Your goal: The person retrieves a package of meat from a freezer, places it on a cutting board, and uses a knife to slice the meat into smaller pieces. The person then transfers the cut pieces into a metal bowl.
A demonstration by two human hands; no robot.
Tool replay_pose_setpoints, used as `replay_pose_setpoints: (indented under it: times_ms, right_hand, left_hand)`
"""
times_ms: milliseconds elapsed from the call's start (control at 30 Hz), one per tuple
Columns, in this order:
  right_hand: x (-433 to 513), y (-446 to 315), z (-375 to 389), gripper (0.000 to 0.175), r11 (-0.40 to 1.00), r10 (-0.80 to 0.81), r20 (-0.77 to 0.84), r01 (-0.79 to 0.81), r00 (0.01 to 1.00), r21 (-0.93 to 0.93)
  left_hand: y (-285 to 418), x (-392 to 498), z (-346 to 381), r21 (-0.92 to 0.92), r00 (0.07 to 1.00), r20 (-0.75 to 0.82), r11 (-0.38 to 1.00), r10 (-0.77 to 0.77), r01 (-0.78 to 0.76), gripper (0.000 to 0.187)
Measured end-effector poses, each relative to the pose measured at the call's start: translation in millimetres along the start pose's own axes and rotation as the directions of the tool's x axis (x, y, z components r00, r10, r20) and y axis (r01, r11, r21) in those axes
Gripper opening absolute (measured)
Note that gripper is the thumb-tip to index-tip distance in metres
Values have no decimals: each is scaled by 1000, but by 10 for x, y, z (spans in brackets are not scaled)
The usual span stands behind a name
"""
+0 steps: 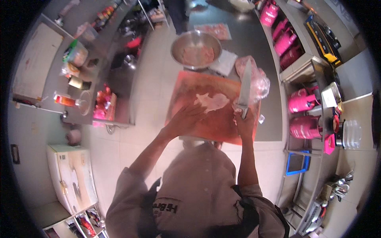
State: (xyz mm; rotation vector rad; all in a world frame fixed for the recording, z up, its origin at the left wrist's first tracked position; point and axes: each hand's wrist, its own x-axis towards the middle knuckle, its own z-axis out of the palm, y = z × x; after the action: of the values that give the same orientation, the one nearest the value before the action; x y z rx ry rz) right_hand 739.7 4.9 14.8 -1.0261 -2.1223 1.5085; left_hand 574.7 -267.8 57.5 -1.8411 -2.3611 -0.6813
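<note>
A pale, flattened piece of raw meat (212, 101), likely chicken, lies on an orange cutting board (184, 86). My left hand (187, 119) rests flat on the board, its fingers apart, with the fingertips at the meat's near left edge; whether they touch it I cannot tell. At the board's right side, my right hand (244, 120) grips a large kitchen knife (245, 83), its broad blade pointing away from me. A small bit of meat seems to lie beside that hand. Beyond the blade, a clear plastic bag of raw meat (257, 78) overlaps the board's far right corner.
A steel bowl (196, 34) holding raw meat stands behind the board, beside a white packet (225, 62). Farther back lies a tray of meat (214, 31) on the steel table (272, 119). Pink gas cylinders (305, 127) line the right. Another person's leg (177, 17) shows at the top.
</note>
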Motion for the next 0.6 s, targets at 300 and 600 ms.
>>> replay_pose_setpoints:
  times_ms: [300, 600]
  right_hand:
    - [-1197, 103, 27, 43, 988, 155, 329, -154, 931, -29]
    - [-1237, 138, 320, 56, 984, 170, 406, -130, 898, -123]
  left_hand:
    - [91, -540, 518, -288, 921, 22, 880, -389, 378, 48]
    - [-250, -218, 689, -87, 820, -51, 821, -569, 564, 60]
